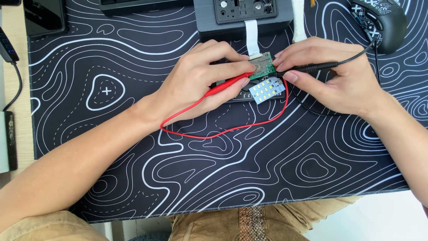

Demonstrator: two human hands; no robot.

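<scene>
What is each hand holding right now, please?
Left hand: closed on the red probe, tip at the green circuit board.
Right hand: closed on the black probe, tip at the same board.

The only screen I can find from here is a black, glossy rectangular slab (44, 17) at the top left corner of the patterned desk mat (133, 178). It is dark and unlit (phone or tablet, I cannot tell which), and the frame edge cuts it off.
</scene>
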